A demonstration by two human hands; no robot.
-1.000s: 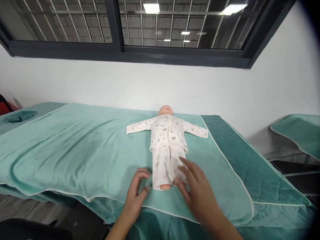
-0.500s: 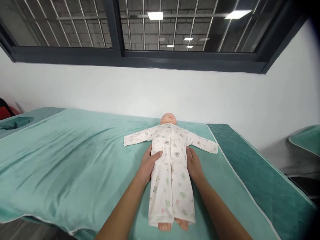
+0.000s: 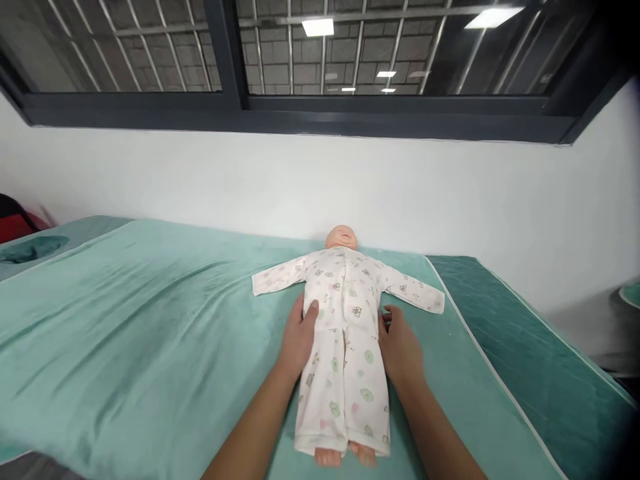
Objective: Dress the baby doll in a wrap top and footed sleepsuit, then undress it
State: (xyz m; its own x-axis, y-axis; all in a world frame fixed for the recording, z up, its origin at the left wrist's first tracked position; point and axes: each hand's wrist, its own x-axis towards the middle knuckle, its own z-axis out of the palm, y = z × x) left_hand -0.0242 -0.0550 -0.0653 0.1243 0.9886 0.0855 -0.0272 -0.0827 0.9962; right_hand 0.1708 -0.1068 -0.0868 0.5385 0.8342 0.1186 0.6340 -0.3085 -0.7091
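A baby doll (image 3: 342, 237) lies on its back with its head toward the wall. It wears a white printed top (image 3: 345, 283), the sleeves spread to both sides, and white printed trousers (image 3: 367, 393); its bare feet show below the cuffs. Along the doll's left-hand side in the picture, my left hand (image 3: 298, 341) rests open against the waist, thumb at the top's edge and fingertips partly hidden. My right hand (image 3: 401, 348) is at the opposite side of the waist, open with loosely curled fingers touching or very near the cloth.
A light green sheet (image 3: 165, 320) with some wrinkles covers the bed beneath the doll. Darker green cloth (image 3: 510, 333) lies to the right. Behind are a white wall (image 3: 210, 180) and a dark-framed window (image 3: 310, 119). Something red and black (image 3: 14, 223) stands at the far left.
My left thumb has drawn back from the front of the top to its side edge. My right hand has shifted slightly outward and lower, its fingers more curled. The view has tilted a little.
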